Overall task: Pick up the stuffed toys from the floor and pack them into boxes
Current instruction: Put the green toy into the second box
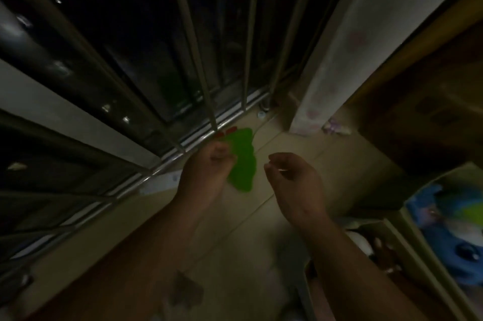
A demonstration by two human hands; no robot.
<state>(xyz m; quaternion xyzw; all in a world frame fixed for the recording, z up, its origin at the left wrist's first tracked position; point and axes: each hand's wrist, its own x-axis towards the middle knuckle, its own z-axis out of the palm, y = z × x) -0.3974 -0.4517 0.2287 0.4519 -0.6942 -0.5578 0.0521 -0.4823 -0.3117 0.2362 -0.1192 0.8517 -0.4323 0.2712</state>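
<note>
The green stuffed toy [243, 163] lay against the left hand's [206, 169] curled fingers [222, 154], which gripped its left edge, over the floor [261, 216] by the window bars [209, 101]. The right hand [295, 179] hung just beside it, apart, loosely curled, holding nothing. The toy looked flat, bright green and lumpy-edged, with red bits on top

Whole shot is dim and smeary. The green toy [243, 163] has its left edge tucked behind the left hand [206, 166]. The fingers [222, 157] are too blurry to say if they really pinch it. Red bits [227, 132] at its top, no idea what. The box [439, 176] on the right runs off frame, and the blue toy [449, 237] inside is mush. The round thing [260, 114] by the window rail [198, 141] is too small to tell. Dark smudge [185, 292] on the floor [287, 142] is unreadable.
</note>
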